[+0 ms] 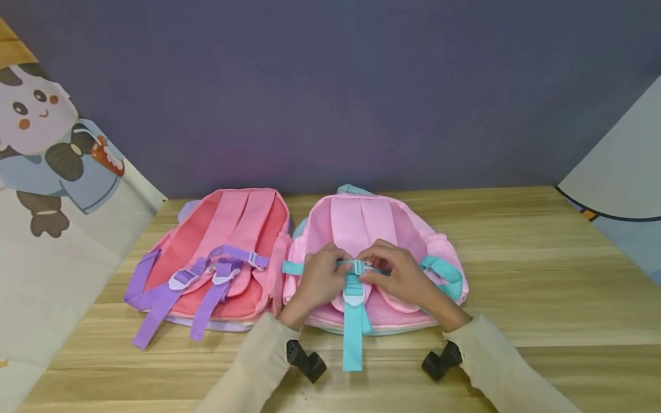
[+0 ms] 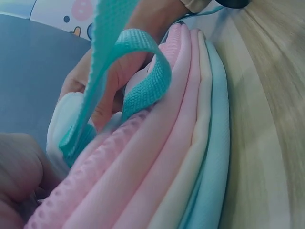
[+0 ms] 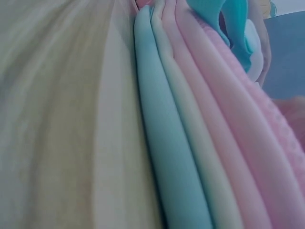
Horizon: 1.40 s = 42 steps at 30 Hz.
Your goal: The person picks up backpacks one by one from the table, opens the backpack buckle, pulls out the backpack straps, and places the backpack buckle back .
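A pink backpack [image 1: 320, 229] with teal straps lies with its back panel up. Across its middle runs a teal chest strap [image 1: 293, 268] with a small pale buckle [image 1: 359, 267]. My left hand [image 1: 321, 279] pinches the strap at the buckle's left side. From the right, my right hand [image 1: 400, 274] pinches the buckle's other end between thumb and fingers. Below them hangs a teal shoulder strap [image 1: 353, 338] with a white adjuster [image 1: 353, 296]. In the left wrist view, a teal strap [image 2: 147, 93] loops up in front of the right hand. The right wrist view shows mostly the backpack's layered edge.
Beside it on the left lies a coral-pink backpack [image 1: 206, 229] with purple straps [image 1: 160, 315] and white adjusters. Both bags rest on a wood-grain table [image 1: 542, 287]. A dark panel [image 1: 361, 97] stands behind, and a cartoon-printed wall [image 1: 46, 275] rises at left.
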Tool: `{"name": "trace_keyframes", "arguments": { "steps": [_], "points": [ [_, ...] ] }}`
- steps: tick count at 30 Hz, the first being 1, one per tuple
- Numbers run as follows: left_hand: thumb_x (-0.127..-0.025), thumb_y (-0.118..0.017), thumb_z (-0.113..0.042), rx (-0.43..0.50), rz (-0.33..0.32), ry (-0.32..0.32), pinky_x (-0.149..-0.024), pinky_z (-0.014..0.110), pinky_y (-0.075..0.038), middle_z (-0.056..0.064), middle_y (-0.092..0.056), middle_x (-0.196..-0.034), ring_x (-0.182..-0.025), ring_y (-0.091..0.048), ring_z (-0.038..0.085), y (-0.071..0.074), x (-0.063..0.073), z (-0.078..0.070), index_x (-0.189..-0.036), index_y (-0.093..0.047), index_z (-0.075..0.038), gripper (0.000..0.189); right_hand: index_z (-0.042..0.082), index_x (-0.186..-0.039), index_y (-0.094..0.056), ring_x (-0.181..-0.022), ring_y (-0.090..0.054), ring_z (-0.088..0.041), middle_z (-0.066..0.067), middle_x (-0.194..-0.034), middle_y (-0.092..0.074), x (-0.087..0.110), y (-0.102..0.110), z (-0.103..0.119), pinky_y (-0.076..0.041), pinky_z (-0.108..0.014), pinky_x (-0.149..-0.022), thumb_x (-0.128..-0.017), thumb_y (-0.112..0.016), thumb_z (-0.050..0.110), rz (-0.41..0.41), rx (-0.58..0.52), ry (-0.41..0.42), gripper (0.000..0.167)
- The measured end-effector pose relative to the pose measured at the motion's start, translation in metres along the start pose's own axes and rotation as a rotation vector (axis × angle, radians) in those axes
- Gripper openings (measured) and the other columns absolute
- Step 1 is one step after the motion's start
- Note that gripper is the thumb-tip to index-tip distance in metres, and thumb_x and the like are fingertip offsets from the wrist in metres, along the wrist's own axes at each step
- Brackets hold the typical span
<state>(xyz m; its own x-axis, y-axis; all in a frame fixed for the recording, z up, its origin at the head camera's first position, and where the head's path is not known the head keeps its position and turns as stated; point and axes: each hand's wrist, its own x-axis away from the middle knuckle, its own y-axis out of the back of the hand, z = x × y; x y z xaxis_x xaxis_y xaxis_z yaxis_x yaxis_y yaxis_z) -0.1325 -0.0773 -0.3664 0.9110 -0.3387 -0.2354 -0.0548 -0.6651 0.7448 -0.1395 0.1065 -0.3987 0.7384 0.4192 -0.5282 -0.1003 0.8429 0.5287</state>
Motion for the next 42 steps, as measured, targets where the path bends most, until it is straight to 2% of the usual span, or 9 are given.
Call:
{"name": "trace_keyframes", "arguments": {
  "steps": [5,11,16,19,24,28,34,38,42],
  "points": [
    [-0.086,-0.061,-0.004,-0.071,0.004,-0.001,-0.082,0.043,-0.037,0.005,-0.063,-0.081,-0.082,-0.060,0.022,-0.0010,-0.0009,-0.0014,-0.087,-0.072,-0.002,0.011,0.012,-0.103,-0.069,-0.073,-0.052,-0.007,0.005,-0.080,-0.057,0.0004,-0.0009,0.0016,-0.049,-0.023,-0.066,-0.078,-0.077,0.011,0.014,0.024,-0.033,0.025],
    [-0.088,-0.060,-0.006,-0.053,0.047,0.040,-0.085,0.045,-0.036,0.006,-0.062,-0.082,-0.085,-0.059,0.024,0.0001,-0.0021,-0.0023,-0.089,-0.071,-0.002,0.012,0.013,-0.102,-0.069,-0.074,-0.053,-0.007,0.005,-0.080,-0.057,0.0000,-0.0011,0.0022,-0.049,-0.023,-0.066,-0.078,-0.078,0.011,0.005,0.037,-0.051,0.026],
    [-0.089,-0.058,-0.005,0.005,0.078,0.076,-0.093,0.050,-0.033,0.009,-0.063,-0.087,-0.088,-0.061,0.026,0.0018,-0.0039,-0.0022,-0.093,-0.070,0.000,0.014,0.012,-0.103,-0.069,-0.072,-0.052,-0.008,0.004,-0.080,-0.057,0.0000,-0.0006,0.0016,-0.047,-0.023,-0.064,-0.078,-0.077,0.009,-0.010,0.011,-0.041,0.026],
    [-0.090,-0.057,-0.005,0.082,0.090,0.133,-0.097,0.050,-0.031,0.011,-0.064,-0.093,-0.093,-0.061,0.028,0.0038,-0.0055,-0.0025,-0.096,-0.069,0.002,0.015,0.012,-0.102,-0.068,-0.072,-0.052,-0.009,0.003,-0.080,-0.058,-0.0004,-0.0003,0.0019,-0.047,-0.023,-0.063,-0.078,-0.076,0.009,-0.021,-0.004,-0.052,0.026],
    [-0.090,-0.058,-0.004,0.201,0.091,0.212,-0.096,0.047,-0.035,0.011,-0.065,-0.099,-0.098,-0.059,0.027,0.0056,-0.0070,-0.0043,-0.097,-0.069,0.001,0.014,0.012,-0.100,-0.068,-0.074,-0.053,-0.009,0.003,-0.079,-0.058,-0.0007,-0.0003,0.0032,-0.048,-0.023,-0.065,-0.077,-0.077,0.008,-0.044,-0.014,-0.065,0.025],
    [-0.089,-0.059,-0.003,0.246,0.068,0.222,-0.100,0.050,-0.029,0.011,-0.065,-0.098,-0.099,-0.059,0.028,0.0042,-0.0068,-0.0057,-0.094,-0.070,0.000,0.013,0.011,-0.099,-0.069,-0.074,-0.055,-0.010,0.003,-0.080,-0.061,0.0000,-0.0005,0.0032,-0.049,-0.024,-0.069,-0.076,-0.078,0.007,-0.071,-0.017,-0.042,0.025],
    [-0.088,-0.060,-0.003,0.207,0.032,0.164,-0.098,0.052,-0.026,0.011,-0.067,-0.094,-0.095,-0.061,0.028,0.0005,-0.0067,-0.0073,-0.090,-0.071,0.000,0.012,0.013,-0.101,-0.072,-0.077,-0.056,-0.009,0.005,-0.082,-0.064,0.0010,0.0009,0.0032,-0.051,-0.023,-0.072,-0.075,-0.079,0.008,-0.082,-0.009,-0.053,0.026],
    [-0.089,-0.059,-0.004,0.208,0.052,0.151,-0.099,0.053,-0.025,0.011,-0.067,-0.094,-0.096,-0.061,0.028,0.0018,-0.0069,-0.0062,-0.090,-0.071,0.000,0.013,0.012,-0.101,-0.072,-0.076,-0.055,-0.009,0.004,-0.083,-0.064,0.0006,0.0006,0.0013,-0.049,-0.022,-0.070,-0.076,-0.079,0.008,-0.083,0.009,-0.026,0.026],
    [-0.091,-0.058,-0.006,0.235,0.090,0.185,-0.104,0.055,-0.020,0.012,-0.067,-0.099,-0.100,-0.060,0.028,0.0040,-0.0066,-0.0051,-0.094,-0.070,0.000,0.014,0.013,-0.100,-0.072,-0.075,-0.055,-0.009,0.004,-0.081,-0.062,0.0009,-0.0009,0.0013,-0.048,-0.023,-0.068,-0.076,-0.078,0.008,-0.076,0.025,-0.029,0.025]
  ]
}}
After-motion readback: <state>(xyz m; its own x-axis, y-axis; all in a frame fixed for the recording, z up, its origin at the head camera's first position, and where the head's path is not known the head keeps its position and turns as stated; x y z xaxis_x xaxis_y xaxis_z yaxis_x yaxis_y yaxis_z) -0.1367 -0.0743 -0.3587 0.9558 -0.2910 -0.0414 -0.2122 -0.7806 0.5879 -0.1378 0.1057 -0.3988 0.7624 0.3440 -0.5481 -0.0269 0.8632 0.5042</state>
